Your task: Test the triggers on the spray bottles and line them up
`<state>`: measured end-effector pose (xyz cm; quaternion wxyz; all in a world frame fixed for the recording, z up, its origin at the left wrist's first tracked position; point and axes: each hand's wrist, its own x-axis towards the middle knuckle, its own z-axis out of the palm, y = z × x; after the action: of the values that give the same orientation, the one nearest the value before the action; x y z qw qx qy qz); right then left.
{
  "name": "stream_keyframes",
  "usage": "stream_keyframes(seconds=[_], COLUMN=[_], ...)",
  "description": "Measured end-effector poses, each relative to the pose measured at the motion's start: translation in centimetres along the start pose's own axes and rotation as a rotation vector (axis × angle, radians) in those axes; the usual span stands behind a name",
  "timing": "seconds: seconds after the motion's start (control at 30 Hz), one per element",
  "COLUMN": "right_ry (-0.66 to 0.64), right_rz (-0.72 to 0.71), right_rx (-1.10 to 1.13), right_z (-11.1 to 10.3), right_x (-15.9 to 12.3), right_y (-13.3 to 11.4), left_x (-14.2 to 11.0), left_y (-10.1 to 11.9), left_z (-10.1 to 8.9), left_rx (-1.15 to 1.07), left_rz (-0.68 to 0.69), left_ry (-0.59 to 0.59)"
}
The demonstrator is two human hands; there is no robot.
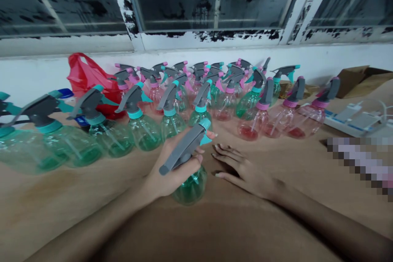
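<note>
My left hand (172, 168) is wrapped around the neck of a green spray bottle (189, 190) with a grey and turquoise trigger head. The bottle stands upright or nearly so on the table in front of me, its trigger pointing away to the right. My right hand (236, 166) rests palm down on the table just right of the bottle, fingers stretched out and holding nothing. Close behind my left hand stand more green spray bottles (144, 131) in a row reaching to the left. Beyond my right hand are pink spray bottles (251, 125) with grey heads.
Several pink and green bottles (225, 104) crowd the back against the white wall. A red plastic bag (89, 80) lies behind the left row. On the right are an open cardboard box (362, 80) and a white device with tubing (353, 116). Windows (208, 0) line the wall.
</note>
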<state>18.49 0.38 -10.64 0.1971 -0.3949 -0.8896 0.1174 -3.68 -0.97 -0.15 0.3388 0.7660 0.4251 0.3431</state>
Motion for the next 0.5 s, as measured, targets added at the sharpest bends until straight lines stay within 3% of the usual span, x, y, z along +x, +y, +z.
stream_keyframes(seconds=[0.5], right_ry=[-0.036], right_rz=[-0.005], right_rx=[-0.046], right_z=[0.19], right_x=[-0.04], right_y=[0.38], left_x=[-0.06], left_y=[-0.31], left_z=[0.12], left_rx=[0.053], left_rz=[0.063], left_ry=[0.015])
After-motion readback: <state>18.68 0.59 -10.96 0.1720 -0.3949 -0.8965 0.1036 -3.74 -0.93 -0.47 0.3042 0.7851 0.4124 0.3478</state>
